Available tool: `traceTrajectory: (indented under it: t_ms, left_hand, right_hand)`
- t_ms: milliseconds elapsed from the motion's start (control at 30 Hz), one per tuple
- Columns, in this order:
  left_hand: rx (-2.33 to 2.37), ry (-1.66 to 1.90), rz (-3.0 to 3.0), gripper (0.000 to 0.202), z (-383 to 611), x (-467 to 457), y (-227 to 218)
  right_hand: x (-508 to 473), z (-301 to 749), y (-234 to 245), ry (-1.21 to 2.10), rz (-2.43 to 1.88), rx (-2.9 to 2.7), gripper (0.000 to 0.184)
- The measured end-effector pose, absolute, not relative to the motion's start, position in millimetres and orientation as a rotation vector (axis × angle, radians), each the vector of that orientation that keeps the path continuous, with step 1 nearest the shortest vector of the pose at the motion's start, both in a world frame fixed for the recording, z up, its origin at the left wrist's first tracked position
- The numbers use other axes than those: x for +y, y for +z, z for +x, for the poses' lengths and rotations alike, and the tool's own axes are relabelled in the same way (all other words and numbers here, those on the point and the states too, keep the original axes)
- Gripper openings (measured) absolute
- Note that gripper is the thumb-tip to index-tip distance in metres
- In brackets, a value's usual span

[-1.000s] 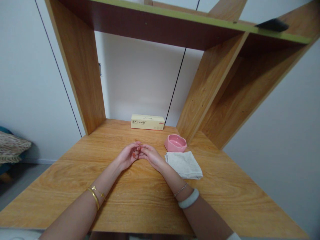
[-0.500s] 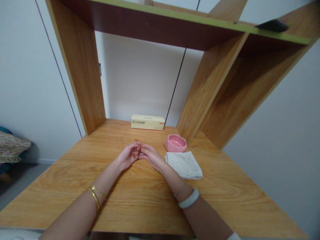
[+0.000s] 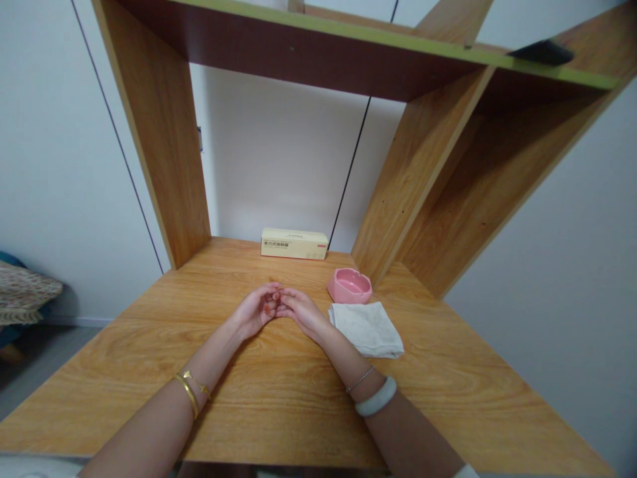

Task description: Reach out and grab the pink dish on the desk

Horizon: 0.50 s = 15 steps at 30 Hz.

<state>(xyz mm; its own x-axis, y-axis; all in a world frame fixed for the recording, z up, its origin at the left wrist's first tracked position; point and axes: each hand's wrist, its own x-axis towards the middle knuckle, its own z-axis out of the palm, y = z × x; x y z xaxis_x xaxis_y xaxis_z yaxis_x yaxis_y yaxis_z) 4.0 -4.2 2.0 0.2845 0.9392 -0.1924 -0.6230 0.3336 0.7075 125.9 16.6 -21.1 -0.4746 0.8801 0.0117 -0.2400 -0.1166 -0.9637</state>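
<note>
My left hand [image 3: 255,310] and my right hand [image 3: 302,310] rest on the wooden desk [image 3: 279,398], their fingertips meeting in the middle. The fingers of both are loosely curved and apart, with nothing visible in them. Close to my right wrist lies a folded light grey cloth [image 3: 368,330]. A pink angular bowl [image 3: 350,287], which looks hollow, sits just behind the cloth. Farther back stands a long cream box [image 3: 294,245] with dark printed characters and a small red label.
Wooden side panels [image 3: 159,133] and an upright divider [image 3: 418,172] frame the back of the desk. Overhead runs a shelf [image 3: 298,56] with a yellow-green edge, carrying a dark object [image 3: 542,52] at the right. A patterned cloth [image 3: 27,289] shows at far left.
</note>
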Motion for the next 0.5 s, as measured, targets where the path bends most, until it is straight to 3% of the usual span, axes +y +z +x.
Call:
traceTrajectory:
  t_ms: [500]
  left_hand:
    - [0.655, 1.123, 0.561, 0.008, 3.8, -4.6, 1.5]
  right_hand:
    - [14.5, 124.7, -18.4, 1.729, -0.781, -1.285, 0.023]
